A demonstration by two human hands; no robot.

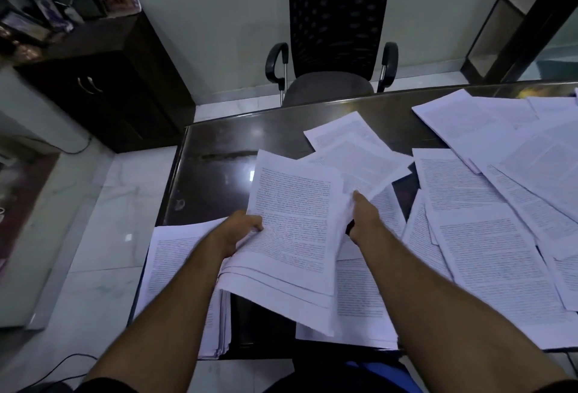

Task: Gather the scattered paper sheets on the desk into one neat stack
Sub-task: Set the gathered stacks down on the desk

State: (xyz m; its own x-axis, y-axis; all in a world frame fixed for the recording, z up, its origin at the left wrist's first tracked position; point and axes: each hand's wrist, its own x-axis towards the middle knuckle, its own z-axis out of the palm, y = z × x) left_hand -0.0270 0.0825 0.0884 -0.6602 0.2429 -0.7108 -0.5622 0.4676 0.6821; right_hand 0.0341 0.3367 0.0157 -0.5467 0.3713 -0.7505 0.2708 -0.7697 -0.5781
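White printed sheets fan out in a loose bundle (291,236) held above a dark glossy counter (219,167). The left hand (242,230) grips the bundle's left edge, fingers curled under and thumb on top. The right hand (362,214) reaches along its right edge, fingers tucked behind the paper, so whether they pinch the bundle or the sheet beyond it cannot be told.

The bundle's lower edges are staggered and sagging; with only an edge grip, the bottom sheets could slide free and drop toward the person. A pull by the right hand on the loose sheet (353,142) beyond its fingertips could crease it or drag its neighbours askew.

More scattered sheets (488,220) lie to the right of the right hand, overlapping at angles and running out of view. Below the left forearm, a squared stack (175,267) overhangs the counter's near corner, partly covered by the arm; a nudge could tip it to the floor. Print is too fine to read, and page counts stay unclear.
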